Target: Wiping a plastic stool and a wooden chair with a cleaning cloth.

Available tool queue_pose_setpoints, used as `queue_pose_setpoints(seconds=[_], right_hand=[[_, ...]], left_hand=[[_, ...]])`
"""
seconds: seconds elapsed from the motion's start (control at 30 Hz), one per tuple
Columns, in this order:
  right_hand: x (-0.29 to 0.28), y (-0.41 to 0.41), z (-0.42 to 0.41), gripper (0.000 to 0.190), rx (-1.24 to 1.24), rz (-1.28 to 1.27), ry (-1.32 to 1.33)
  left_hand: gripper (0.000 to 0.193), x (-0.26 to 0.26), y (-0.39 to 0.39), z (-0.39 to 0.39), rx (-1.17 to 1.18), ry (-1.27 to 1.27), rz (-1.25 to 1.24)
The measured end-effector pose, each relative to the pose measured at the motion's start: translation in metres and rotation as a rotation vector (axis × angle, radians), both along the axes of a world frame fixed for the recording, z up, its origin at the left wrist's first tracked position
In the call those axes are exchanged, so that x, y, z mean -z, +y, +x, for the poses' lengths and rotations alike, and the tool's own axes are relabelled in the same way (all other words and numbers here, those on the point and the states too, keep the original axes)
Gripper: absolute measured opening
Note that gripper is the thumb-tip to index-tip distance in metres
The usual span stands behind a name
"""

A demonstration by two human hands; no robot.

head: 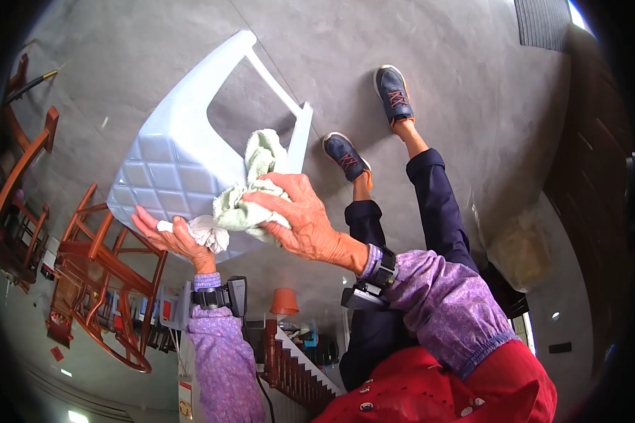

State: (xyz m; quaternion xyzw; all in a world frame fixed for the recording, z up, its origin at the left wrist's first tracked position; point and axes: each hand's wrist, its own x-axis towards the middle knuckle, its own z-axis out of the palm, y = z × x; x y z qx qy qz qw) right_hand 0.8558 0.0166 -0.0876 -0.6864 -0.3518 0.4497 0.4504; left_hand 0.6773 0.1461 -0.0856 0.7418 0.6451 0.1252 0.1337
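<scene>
A light blue plastic stool (159, 164) is tilted on its side before me, its quilted-pattern seat towards the lower left and its legs towards the upper right. My left hand (177, 238) is at the seat's lower edge, with a crumpled white cloth or tissue (210, 232) held by the thumb; some of its fingers lie along the stool. My right hand (301, 211) grips a bunched pale green cloth (264, 153) against the stool, where the seat meets the side. The cloth hides part of that side.
Wooden chairs (106, 259) stand at the left on the grey floor (317, 63). My shoes (394, 95) are just right of the stool's legs. An orange-brown pot or bucket (284, 301) and a wooden stair railing (301, 370) are lower down. A plastic bag (521, 254) lies at right.
</scene>
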Motion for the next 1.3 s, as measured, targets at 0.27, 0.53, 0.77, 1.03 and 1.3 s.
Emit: queue_pose_setpoints(seconds=[0.27,0.53,0.77,1.03,1.3], right_hand=[[0.147,-0.027,-0.013,0.038,0.009,-0.309,0.011],[0.255,-0.031,-0.01,0.038,0.103,-0.39,-0.029],[0.251,-0.016,0.009,0.037,0.045,-0.437,-0.1],[0.1,0.009,0.03,0.035,-0.492,-0.154,0.25],[0.185,0.007,0.027,0.028,-0.378,-0.364,0.115]], left_hand=[[0.066,0.001,0.003,-0.004,0.026,0.091,0.01],[0.041,0.003,-0.001,-0.022,0.145,0.109,0.033],[0.065,0.005,0.002,-0.031,0.202,0.146,0.018],[0.018,0.006,0.001,-0.029,0.216,0.129,0.123],[0.027,0.0,0.0,-0.013,0.107,0.093,0.053]])
